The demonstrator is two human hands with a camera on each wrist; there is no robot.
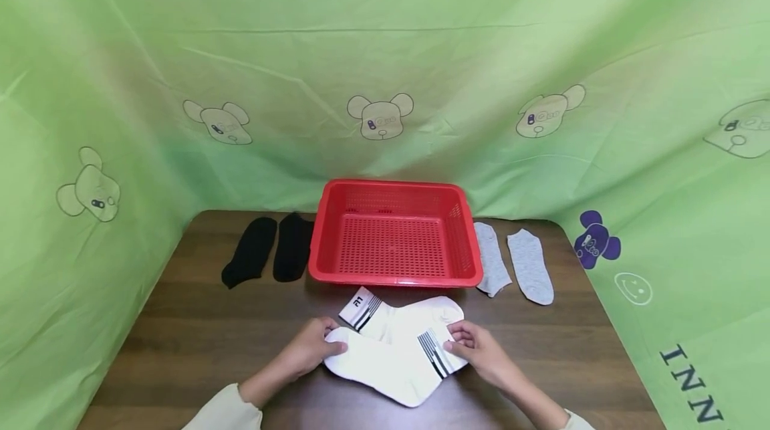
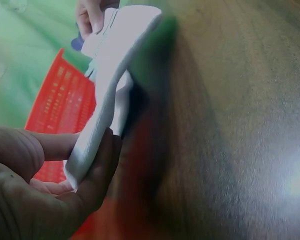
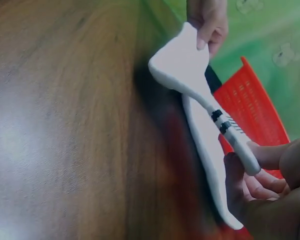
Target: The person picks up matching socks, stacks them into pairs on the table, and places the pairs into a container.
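A white ankle sock (image 1: 375, 363) with dark stripes at its cuff is stretched sideways between both hands, a little above the table. My left hand (image 1: 309, 350) pinches its toe end, thumb on top and fingers beneath, as the left wrist view shows on the sock (image 2: 107, 80). At the striped cuff, my right hand (image 1: 484, 353) grips between thumb and fingers. Just behind lies a second white sock (image 1: 415, 316), its cuff to the left and toe to the right, partly covered by the held one. In the right wrist view it hangs close to the right fingers (image 3: 235, 172).
A red perforated plastic basket (image 1: 391, 281) stands at the back middle of the wooden table (image 1: 198, 350). Left of it lie two black socks (image 1: 252, 249), and right of it two grey socks (image 1: 531, 266). Green printed cloth (image 1: 385, 49) surrounds the table's back and sides.
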